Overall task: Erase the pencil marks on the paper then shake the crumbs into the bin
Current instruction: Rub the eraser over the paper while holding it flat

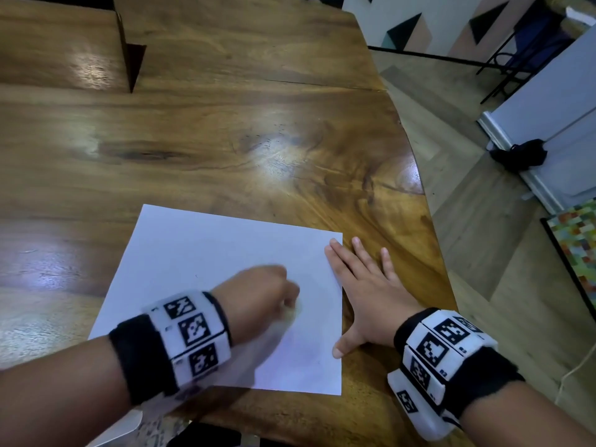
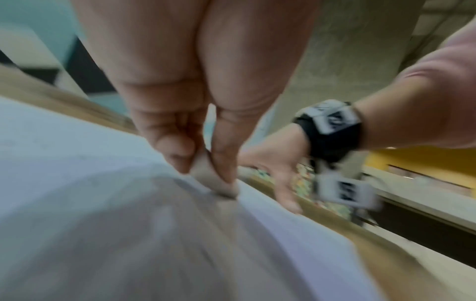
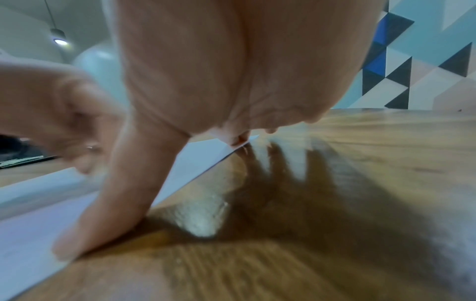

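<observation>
A white sheet of paper (image 1: 206, 279) lies on the wooden table (image 1: 225, 140) near its front edge. My left hand (image 1: 267, 291) is over the sheet's right half, blurred. In the left wrist view its thumb and fingers pinch a small white eraser (image 2: 213, 179) whose tip touches the paper (image 2: 77, 163). My right hand (image 1: 364, 285) lies flat with fingers spread across the sheet's right edge, thumb (image 3: 103, 213) and one fingertip on the paper (image 3: 38, 224), the rest on the wood. A few tiny dark specks dot the sheet. No pencil marks are clear to me.
A dark brown upright board (image 1: 129, 50) stands at the table's back left. The table's curved right edge (image 1: 429, 201) drops to a wood-pattern floor. On the floor at right are a white panel (image 1: 548, 124), a black object (image 1: 522, 154) and a colourful mat (image 1: 577, 240).
</observation>
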Action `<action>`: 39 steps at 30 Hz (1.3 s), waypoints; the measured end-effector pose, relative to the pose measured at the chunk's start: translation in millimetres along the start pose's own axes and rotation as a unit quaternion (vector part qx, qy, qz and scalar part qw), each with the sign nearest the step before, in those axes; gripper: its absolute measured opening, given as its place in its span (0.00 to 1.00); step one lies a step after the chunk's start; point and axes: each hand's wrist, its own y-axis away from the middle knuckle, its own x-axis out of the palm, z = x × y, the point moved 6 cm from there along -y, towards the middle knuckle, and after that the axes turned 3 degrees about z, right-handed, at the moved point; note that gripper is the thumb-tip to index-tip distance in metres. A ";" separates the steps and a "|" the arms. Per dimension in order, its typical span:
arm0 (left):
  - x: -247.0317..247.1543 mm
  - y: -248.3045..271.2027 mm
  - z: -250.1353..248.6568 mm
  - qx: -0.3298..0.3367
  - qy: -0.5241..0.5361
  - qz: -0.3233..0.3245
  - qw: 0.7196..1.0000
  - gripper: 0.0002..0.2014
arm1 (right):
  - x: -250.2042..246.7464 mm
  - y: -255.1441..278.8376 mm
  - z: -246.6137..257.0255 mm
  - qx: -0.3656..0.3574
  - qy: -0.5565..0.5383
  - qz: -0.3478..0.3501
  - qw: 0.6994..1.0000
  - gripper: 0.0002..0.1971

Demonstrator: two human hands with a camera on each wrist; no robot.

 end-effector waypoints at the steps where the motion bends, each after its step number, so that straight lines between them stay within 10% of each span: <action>1: -11.3 -2.4 0.1 -0.001 0.000 -0.044 0.999 0.06 | 0.0 0.1 0.0 0.001 0.001 0.001 1.000 0.75; 10: 18.1 24.3 -18.1 0.079 -0.026 0.079 0.993 0.06 | -1.6 1.0 0.7 0.005 0.000 0.001 1.000 0.75; 15: 0.9 -9.5 -17.1 0.028 -0.049 -0.012 0.998 0.07 | -0.7 0.9 0.0 0.006 -0.002 -0.001 1.000 0.75; 21: -0.9 7.9 -21.1 0.065 -0.063 0.136 0.987 0.07 | -1.1 1.3 -0.8 0.002 -0.004 -0.005 1.000 0.75; 28: -125.8 -59.3 56.1 -0.132 0.000 -0.175 0.976 0.08 | -1.0 0.2 0.0 -0.001 -0.015 -0.002 1.000 0.75; 39: -134.6 -38.4 105.4 -0.197 -0.033 -0.218 0.955 0.20 | -32.6 -8.5 1.3 0.010 -0.155 -0.144 0.977 0.45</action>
